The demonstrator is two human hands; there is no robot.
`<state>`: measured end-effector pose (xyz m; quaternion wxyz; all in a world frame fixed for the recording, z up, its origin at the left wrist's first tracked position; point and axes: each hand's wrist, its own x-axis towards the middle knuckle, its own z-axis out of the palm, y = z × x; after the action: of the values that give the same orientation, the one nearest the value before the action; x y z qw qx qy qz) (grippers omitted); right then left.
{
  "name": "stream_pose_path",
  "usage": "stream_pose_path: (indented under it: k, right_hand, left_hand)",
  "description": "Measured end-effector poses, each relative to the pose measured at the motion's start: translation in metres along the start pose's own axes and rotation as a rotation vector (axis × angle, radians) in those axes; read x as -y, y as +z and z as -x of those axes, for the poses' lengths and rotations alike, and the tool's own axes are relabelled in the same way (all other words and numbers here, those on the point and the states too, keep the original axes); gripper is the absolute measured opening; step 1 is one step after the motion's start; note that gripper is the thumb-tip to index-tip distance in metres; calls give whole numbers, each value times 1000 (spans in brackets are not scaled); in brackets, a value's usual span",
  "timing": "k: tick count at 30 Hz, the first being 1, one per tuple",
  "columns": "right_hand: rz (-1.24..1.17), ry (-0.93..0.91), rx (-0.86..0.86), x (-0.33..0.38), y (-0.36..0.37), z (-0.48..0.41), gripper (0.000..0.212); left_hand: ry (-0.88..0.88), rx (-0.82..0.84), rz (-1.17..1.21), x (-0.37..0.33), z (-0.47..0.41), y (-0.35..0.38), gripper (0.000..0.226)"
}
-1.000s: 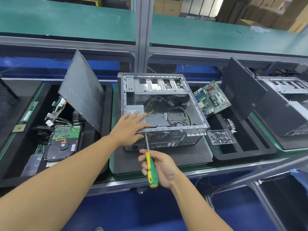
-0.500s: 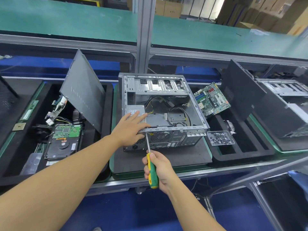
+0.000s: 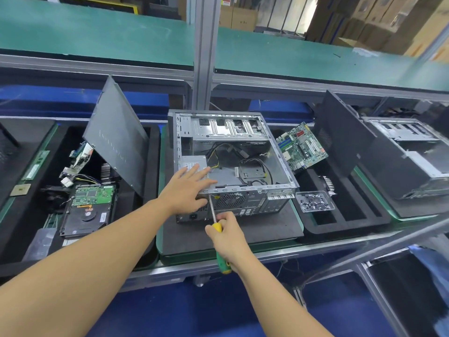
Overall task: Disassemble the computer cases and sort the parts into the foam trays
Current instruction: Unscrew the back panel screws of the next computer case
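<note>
Progress on the middle computer case (image 3: pixel 230 161) looks well past halfway: its side panel (image 3: pixel 116 137) leans in the left foam tray (image 3: pixel 153 166) beside a hard drive (image 3: pixel 87 210); a motherboard (image 3: pixel 301 147) is propped at the back of the right foam tray (image 3: pixel 352 220); what shows inside the shell is the power supply (image 3: pixel 194 164) and loose cables (image 3: pixel 252 164), so those seem to be what is left (a second case (image 3: pixel 408 156) further right looks partly stripped too). The case lies open side up on the dark mat between the trays; the left hand (image 3: pixel 187 188) presses flat on its near top rim, fingers spread over the power supply corner; the right hand (image 3: pixel 228 237) has its fingers curled round the screwdriver (image 3: pixel 212 210), tip at the rear panel just left of the fan grille, probably on a power supply screw. The rim under the palm is thin sheet metal, likely sharp; the handle has free room toward the bench edge; the clear screw tub (image 3: pixel 313 201) sits just beside the case's right rear corner, within reach but easy to knock.
</note>
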<state>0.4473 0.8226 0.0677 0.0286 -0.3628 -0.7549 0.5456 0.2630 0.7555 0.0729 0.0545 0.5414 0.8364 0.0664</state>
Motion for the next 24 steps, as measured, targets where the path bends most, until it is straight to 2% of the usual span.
stream_pose_path:
  k: [2, 4, 5, 6, 9, 11, 12, 14, 16, 18, 21, 23, 24]
  right_hand:
    - [-10, 9, -20, -2, 1, 0, 32]
    - [19, 0, -46, -1, 3, -1, 34]
    - [38, -11, -60, 0, 4, -1, 34]
    - [58, -17, -72, 0, 5, -1, 32]
    - [130, -10, -111, 2, 10, 1, 27]
    - [174, -11, -142, 4, 13, 2, 28]
    - [179, -11, -150, 5, 13, 2, 29]
    - [149, -8, -154, 5, 11, 3, 32]
    - [92, 10, -140, 6, 7, 6, 33]
    - [-39, 102, -69, 6, 4, 12, 33]
    - [-467, 403, 222, 3, -4, 24, 37]
    - [-624, 473, 392, -3, -16, 32, 40]
    - [-668, 461, 414, -6, -20, 34, 39]
  left_hand:
    - [-69, -223, 162, -13, 13, -1, 49]
    - [-146, -525, 276, -31, 31, 4, 21]
    - [-208, -551, 322, -40, 40, 6, 18]
    - [-306, -459, 388, -50, 45, 8, 29]
    - [-583, 85, 665, -70, 45, 5, 60]
    - [-670, 336, 1062, -72, 41, 2, 57]
    - [-694, 383, 1225, -72, 42, 2, 51]
    - [-712, 373, 1370, -68, 42, 5, 39]
    - [-713, 300, 1400, -66, 43, 8, 33]
    - [-710, 245, 1426, -64, 42, 8, 30]
    - [-669, 262, 1515, -61, 45, 7, 28]
    - [-623, 259, 1615, -60, 48, 8, 23]
    - [-604, 249, 1669, -60, 50, 8, 21]
